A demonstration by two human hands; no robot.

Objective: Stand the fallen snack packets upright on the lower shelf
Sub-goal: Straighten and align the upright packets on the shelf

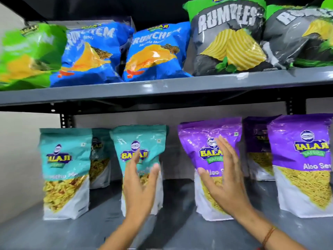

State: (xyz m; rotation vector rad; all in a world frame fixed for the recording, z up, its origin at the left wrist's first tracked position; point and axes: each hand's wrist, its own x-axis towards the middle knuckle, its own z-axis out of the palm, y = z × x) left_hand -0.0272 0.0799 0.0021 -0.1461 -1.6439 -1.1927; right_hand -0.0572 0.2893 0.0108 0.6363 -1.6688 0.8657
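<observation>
Snack packets (209,166) stand upright (teal, purple).

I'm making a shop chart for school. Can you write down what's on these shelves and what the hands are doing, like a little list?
top shelf: green bag, two blue bags, grey bags
lower shelf: teal packets on the left, purple packets on the right
packets lying down: none seen, all upright
left hand: open, in front of a teal packet
right hand: open, in front of a purple packet
holding anything: no
</observation>
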